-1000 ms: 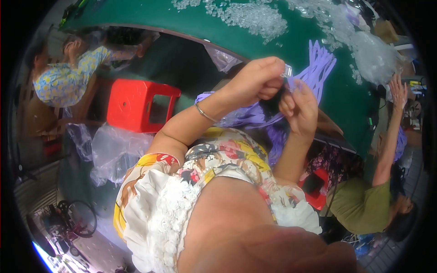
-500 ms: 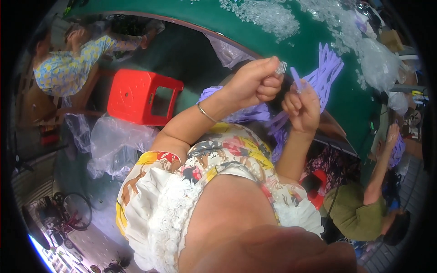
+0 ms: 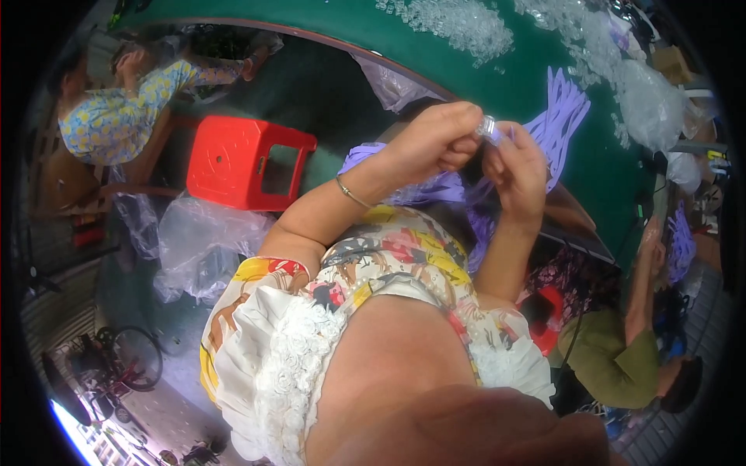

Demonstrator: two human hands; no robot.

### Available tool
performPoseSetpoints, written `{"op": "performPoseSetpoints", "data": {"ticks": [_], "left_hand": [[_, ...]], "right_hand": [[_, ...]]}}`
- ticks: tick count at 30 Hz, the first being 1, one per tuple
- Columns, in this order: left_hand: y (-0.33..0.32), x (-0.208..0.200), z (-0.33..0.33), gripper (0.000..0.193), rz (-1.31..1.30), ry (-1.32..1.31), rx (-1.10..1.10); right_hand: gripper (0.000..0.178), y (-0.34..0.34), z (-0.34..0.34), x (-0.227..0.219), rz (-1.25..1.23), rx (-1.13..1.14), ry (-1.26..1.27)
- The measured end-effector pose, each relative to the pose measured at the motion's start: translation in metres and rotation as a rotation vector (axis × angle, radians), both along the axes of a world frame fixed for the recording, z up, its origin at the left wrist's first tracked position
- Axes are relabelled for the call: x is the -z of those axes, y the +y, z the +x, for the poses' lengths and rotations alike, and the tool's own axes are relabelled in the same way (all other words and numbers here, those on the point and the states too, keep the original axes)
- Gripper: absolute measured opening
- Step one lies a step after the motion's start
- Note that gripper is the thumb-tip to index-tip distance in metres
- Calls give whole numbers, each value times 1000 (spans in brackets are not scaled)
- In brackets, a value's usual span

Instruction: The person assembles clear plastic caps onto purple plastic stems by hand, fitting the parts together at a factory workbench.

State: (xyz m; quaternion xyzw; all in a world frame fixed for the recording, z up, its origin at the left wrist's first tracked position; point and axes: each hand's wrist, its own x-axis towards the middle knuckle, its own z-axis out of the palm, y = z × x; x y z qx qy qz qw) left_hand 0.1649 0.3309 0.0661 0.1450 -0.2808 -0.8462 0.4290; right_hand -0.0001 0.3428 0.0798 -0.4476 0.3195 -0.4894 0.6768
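Note:
My left hand (image 3: 443, 138) pinches a small clear plastic buckle (image 3: 486, 125) between thumb and forefinger, the other fingers curled in. Against the buckle sits the end of a purple strap (image 3: 496, 137), gripped by my right hand (image 3: 519, 172). Whether the strap has passed through the buckle's slot is too small to tell. Just beyond my right hand, a bundle of purple straps (image 3: 566, 116) lies on the green table (image 3: 326, 19). More purple straps (image 3: 439, 191) rest across my lap, partly covered by my left forearm.
Loose clear buckles (image 3: 466, 31) are heaped on the table's far side, beside a clear plastic bag (image 3: 651, 105). A red stool (image 3: 233, 163) and crumpled plastic sheeting (image 3: 203, 237) are at my left. One person (image 3: 116, 120) sits at far left; another (image 3: 618, 361) works at right near purple straps.
My hands have come together. The purple strap's end, upright and apart from the buckle before, now meets it. At right, the other person's hand has moved lower.

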Motion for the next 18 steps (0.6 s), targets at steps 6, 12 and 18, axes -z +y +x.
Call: {"op": "performPoseSetpoints", "data": {"ticks": [6, 12, 18], "left_hand": [[-1, 10, 2, 22, -315, -440, -251], [-5, 15, 12, 18, -582, -715, -327], [-4, -1, 23, 20, -717, -851, -254]], "right_hand": [[11, -2, 13, 4, -762, 422, 786], [4, 2, 13, 12, -522, 362, 346], [16, 1, 15, 21, -198, 167, 41]]}}
